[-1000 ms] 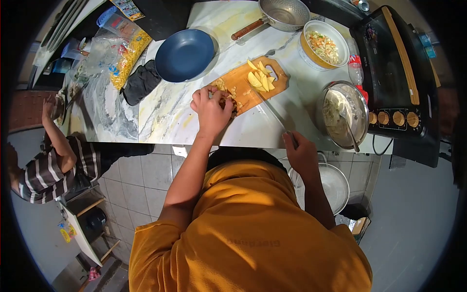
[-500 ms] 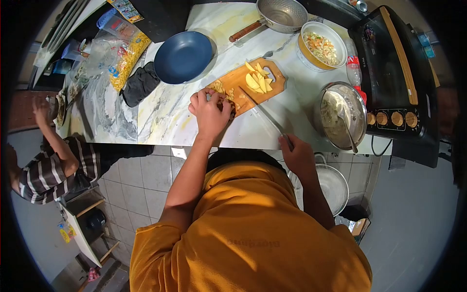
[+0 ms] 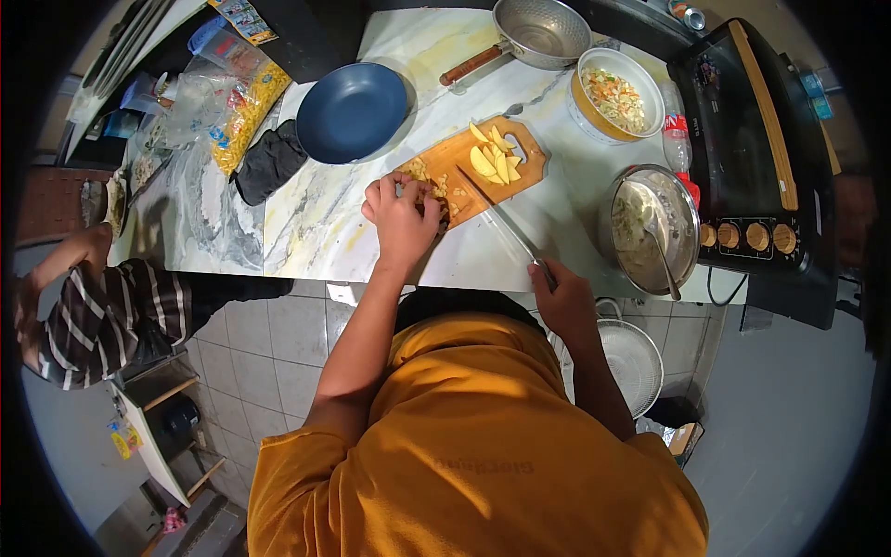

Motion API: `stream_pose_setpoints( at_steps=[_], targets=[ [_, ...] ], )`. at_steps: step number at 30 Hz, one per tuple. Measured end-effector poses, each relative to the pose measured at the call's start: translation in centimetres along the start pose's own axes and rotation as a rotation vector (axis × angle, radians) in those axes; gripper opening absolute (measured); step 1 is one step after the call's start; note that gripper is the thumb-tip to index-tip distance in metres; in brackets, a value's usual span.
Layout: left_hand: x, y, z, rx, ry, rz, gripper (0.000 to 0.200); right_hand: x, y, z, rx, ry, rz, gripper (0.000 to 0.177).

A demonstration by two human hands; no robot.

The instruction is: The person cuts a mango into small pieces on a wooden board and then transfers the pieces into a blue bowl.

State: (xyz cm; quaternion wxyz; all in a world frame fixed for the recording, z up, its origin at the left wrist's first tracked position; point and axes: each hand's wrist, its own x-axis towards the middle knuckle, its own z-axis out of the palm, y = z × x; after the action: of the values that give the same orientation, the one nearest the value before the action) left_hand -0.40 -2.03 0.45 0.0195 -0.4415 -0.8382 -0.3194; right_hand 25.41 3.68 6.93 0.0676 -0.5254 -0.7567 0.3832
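Observation:
My right hand [image 3: 557, 283] is closed on the handle of a long knife [image 3: 501, 221], whose blade tip rests over a wooden cutting board [image 3: 484, 198]. Near the board's left end, my left hand [image 3: 404, 212] has its fingers curled down on something dark and brownish, mostly hidden beneath them. Small chopped pieces [image 3: 453, 195] lie beside those fingers. Pale yellow wedges [image 3: 495, 160] are heaped at the board's right end, near its handle hole.
Behind the board are a blue pan [image 3: 351, 111] and a metal pan [image 3: 543, 30]. To the right stand a bowl of chopped vegetables [image 3: 614, 100], a steel bowl with a spoon [image 3: 636, 232] and a black oven [image 3: 752, 148]. A person in a striped shirt [image 3: 88, 320] is at left.
The person at left has lowered the raised arm toward the body. My hands and the knife have hardly moved; the view has shifted slightly.

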Motion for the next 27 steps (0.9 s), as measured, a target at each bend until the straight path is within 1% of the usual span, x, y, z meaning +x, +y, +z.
stream_pose_setpoints(
  at_steps=[6, 8, 12, 17, 20, 27],
  targets=[
    [-0.1, 0.2, 0.0, -0.004, 0.010, -0.012, 0.016, 0.1, -0.1, 0.3, 0.064, -0.078, -0.016, 0.035],
    [0.0, 0.3, 0.0, -0.006, 0.023, -0.010, 0.016, 0.1, -0.7, -0.2, 0.073, -0.066, -0.008, 0.032],
    [-0.1, 0.4, 0.1, -0.006, 0.041, -0.012, 0.016, 0.6, 0.3, 0.0, 0.039, -0.035, -0.057, 0.032],
    [0.0, 0.3, 0.1, -0.002, 0.070, -0.004, 0.016, 0.6, 0.0, 0.2, 0.065, -0.095, -0.034, 0.032],
    [0.1, 0.3, 0.0, 0.006, 0.072, -0.004, 0.016, 0.7, -0.3, 0.3, 0.005, -0.090, -0.004, 0.032],
    [0.8, 0.3, 0.1, -0.017, 0.076, 0.002, 0.015, 0.7, -0.3, 0.8, 0.053, -0.078, -0.036, 0.032]
  ],
)
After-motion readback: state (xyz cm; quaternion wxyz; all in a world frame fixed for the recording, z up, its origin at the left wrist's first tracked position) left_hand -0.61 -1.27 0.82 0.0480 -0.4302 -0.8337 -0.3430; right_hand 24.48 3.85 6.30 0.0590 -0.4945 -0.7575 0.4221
